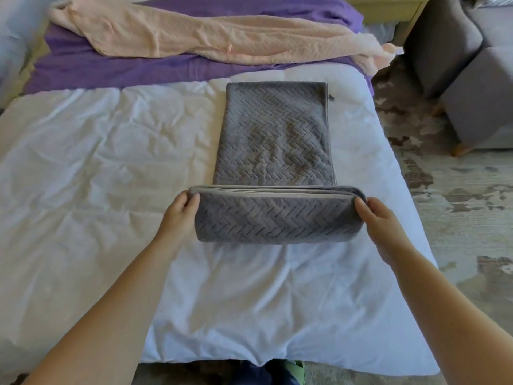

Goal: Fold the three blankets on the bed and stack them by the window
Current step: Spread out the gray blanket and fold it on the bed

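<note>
Our left hand (pixel 181 209) and right hand (pixel 373 218) pinched the ends of the grey blanket (pixel 273 134), its near fold raised. The bed (pixel 83 168) spread to their left; its edge ran just right. A peach blanket (pixel 194 34) and purple blanket (pixel 97 68) lay beyond.

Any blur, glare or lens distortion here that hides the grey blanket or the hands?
Head view: soft, even daylight, no glare or hard shadows; grey blanket, left hand and right hand are fairly sharp, herringbone texture readable; wide-angle stretch warps the frame edges; the far peach blanket looks softer.

Bare forearms (pixel 116 295); dark trousers (pixel 249 374); green footwear (pixel 294 366).
</note>
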Available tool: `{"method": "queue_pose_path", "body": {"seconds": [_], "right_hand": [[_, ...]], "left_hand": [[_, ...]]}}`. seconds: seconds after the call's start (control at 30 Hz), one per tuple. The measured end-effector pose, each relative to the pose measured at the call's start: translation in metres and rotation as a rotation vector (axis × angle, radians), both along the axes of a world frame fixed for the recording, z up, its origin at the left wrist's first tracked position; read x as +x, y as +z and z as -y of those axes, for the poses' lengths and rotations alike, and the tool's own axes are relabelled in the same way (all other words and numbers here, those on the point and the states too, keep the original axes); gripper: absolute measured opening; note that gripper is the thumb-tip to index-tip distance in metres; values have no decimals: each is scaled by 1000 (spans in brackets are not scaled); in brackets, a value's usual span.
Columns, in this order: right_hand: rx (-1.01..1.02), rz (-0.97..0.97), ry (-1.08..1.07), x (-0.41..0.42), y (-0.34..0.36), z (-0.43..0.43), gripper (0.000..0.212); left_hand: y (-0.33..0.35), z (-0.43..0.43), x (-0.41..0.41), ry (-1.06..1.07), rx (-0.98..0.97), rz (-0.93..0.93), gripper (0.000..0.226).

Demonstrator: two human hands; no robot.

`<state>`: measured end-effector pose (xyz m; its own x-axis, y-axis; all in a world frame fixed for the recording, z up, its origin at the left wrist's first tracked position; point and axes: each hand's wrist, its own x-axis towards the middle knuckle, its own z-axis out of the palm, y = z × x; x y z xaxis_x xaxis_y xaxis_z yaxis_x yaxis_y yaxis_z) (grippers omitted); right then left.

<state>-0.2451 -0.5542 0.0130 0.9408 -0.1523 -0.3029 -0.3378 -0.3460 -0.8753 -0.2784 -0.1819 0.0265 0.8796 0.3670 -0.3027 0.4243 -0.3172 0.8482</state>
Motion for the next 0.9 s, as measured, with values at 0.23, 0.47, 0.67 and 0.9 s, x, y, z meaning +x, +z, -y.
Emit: {"method": "queue_pose_path", "body": {"seconds": [0.23,0.47,0.67,0.9], "right_hand": [[-358,33,-37,83,-36,-26,26],[-638,-27,-60,141,-69,-22,51],[-481,-55,-12,154,-73,-17,29],[-412,-30,237,162,-57,-10,13]], "left_hand": [[-37,3,93,-43,362,28,25],[-79,-6,160,-125,606,23,33],[-95,-12,174,-184,582,-41,31],[-83,-12,184,-426,485,99,17]]}}
